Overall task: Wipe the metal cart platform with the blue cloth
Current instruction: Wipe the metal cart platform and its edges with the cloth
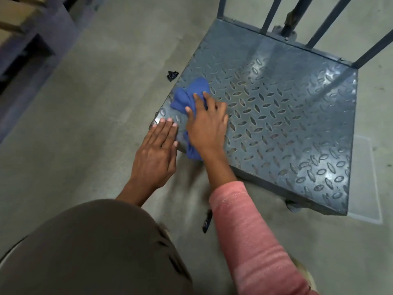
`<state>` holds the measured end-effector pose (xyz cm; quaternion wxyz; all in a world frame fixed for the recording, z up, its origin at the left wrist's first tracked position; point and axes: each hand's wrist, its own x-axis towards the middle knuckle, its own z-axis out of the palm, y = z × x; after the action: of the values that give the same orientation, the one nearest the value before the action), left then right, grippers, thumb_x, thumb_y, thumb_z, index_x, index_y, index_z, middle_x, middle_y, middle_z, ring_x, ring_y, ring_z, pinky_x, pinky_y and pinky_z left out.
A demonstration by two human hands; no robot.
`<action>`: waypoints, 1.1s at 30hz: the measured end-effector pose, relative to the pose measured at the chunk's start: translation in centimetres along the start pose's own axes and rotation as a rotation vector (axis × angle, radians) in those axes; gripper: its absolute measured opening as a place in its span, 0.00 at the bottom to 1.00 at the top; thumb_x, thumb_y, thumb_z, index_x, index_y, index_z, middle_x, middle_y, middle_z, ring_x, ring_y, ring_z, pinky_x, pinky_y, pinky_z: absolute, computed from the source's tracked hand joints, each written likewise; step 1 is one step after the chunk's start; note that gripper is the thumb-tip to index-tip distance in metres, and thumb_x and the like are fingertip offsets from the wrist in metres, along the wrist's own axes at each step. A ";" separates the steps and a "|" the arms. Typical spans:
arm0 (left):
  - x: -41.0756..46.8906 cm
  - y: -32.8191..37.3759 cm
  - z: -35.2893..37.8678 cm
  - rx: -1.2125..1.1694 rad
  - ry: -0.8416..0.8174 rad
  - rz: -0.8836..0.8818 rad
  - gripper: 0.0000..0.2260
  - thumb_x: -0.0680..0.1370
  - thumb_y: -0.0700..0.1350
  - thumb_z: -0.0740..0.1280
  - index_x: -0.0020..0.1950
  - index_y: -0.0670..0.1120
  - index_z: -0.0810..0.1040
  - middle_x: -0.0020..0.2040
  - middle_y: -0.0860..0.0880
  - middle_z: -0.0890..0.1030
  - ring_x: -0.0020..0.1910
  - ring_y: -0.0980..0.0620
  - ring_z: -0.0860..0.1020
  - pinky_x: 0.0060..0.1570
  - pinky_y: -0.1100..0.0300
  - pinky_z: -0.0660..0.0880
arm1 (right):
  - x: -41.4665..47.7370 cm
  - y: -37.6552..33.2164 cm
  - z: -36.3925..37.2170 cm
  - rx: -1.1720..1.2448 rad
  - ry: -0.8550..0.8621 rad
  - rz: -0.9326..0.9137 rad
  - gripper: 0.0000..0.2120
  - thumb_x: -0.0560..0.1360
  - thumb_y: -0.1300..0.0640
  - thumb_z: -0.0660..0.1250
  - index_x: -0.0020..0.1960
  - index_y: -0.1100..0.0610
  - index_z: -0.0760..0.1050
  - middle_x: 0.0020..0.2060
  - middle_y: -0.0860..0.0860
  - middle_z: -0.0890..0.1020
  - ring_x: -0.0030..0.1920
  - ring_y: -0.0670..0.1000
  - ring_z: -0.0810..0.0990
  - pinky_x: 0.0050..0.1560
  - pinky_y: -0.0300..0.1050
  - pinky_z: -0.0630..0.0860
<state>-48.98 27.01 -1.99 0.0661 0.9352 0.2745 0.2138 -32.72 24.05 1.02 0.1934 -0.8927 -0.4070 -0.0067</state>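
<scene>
Right hand point(207, 126) flat, fingers spread, pressing blue cloth point(187, 96), bunched lengthwise along platform point(287, 124) left edge, left hand point(157, 154) flat on near corner

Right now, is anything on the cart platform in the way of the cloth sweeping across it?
Nothing visible. The right hand presses the blue cloth at the left corner of the platform; the rest of it lies bare up to the upright bars.

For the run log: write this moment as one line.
stage: wiping | right hand: pressing crumpled blue cloth onto grey diamond-plate metal cart platform | left hand: flat on platform corner | cloth: near left edge
</scene>
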 end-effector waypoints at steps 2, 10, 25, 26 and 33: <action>0.8 0.3 -0.1 0.008 -0.039 -0.011 0.23 0.87 0.46 0.55 0.78 0.36 0.69 0.79 0.38 0.68 0.81 0.42 0.64 0.80 0.44 0.60 | -1.5 4.1 -1.2 -0.063 0.079 0.132 0.21 0.82 0.44 0.59 0.74 0.47 0.69 0.75 0.48 0.68 0.65 0.58 0.68 0.60 0.53 0.68; 7.6 0.4 0.6 0.005 -0.429 0.003 0.36 0.84 0.63 0.40 0.85 0.40 0.47 0.85 0.41 0.46 0.84 0.44 0.43 0.83 0.48 0.41 | -3.6 8.9 -5.0 0.080 0.424 0.396 0.18 0.80 0.54 0.64 0.67 0.60 0.77 0.67 0.61 0.75 0.58 0.65 0.71 0.58 0.49 0.61; 7.7 0.7 0.4 0.097 -0.437 0.062 0.36 0.84 0.62 0.45 0.84 0.37 0.54 0.84 0.38 0.53 0.84 0.41 0.50 0.82 0.44 0.49 | -4.3 5.3 -3.2 -0.001 0.023 0.176 0.32 0.70 0.56 0.68 0.72 0.38 0.69 0.77 0.48 0.65 0.64 0.58 0.67 0.58 0.52 0.66; 7.3 0.8 0.6 0.110 -0.407 0.054 0.35 0.85 0.61 0.44 0.84 0.38 0.55 0.84 0.38 0.54 0.84 0.41 0.51 0.82 0.44 0.49 | -4.9 6.8 -3.5 -0.010 0.054 0.218 0.31 0.70 0.56 0.67 0.72 0.40 0.70 0.77 0.48 0.65 0.63 0.59 0.67 0.58 0.52 0.66; 7.4 1.7 1.1 0.117 -0.395 0.045 0.34 0.84 0.58 0.42 0.84 0.37 0.53 0.84 0.38 0.52 0.84 0.41 0.49 0.82 0.43 0.47 | -5.3 10.3 -4.8 0.042 0.400 0.399 0.19 0.80 0.55 0.62 0.69 0.58 0.75 0.71 0.58 0.74 0.56 0.62 0.70 0.57 0.50 0.64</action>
<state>-42.05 29.61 0.09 0.0596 0.9670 0.2473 0.0113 -28.12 12.42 1.03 0.2857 -0.9319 -0.1770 -0.1363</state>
